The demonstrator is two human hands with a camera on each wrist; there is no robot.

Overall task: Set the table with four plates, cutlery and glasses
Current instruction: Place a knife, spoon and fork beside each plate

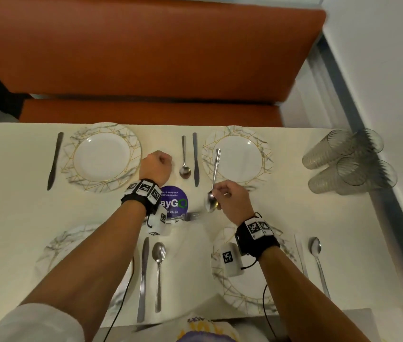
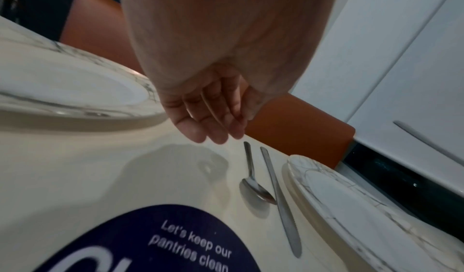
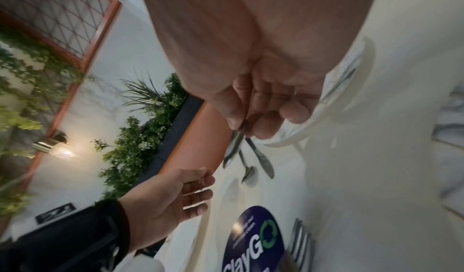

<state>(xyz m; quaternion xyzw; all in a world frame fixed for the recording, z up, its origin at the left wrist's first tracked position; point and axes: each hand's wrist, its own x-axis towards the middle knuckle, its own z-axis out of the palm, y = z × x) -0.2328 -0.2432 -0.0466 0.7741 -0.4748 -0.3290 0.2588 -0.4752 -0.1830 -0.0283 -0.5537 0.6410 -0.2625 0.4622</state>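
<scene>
Cream table point(image 1: 22, 218) by orange booth | far-right plate point(image 1: 238, 157) lacks a spoon on its right | right hand point(image 1: 232, 198) pinches spoon point(image 1: 214, 178), handle pointing away over that plate | left hand point(image 1: 157, 166) hovers loosely curled, empty.

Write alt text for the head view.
The right hand holds a spoon above a white table set with four plates, knives and spoons, while the left hand hovers empty. Forks lie by a purple sticker; glasses lie at the right edge.
</scene>
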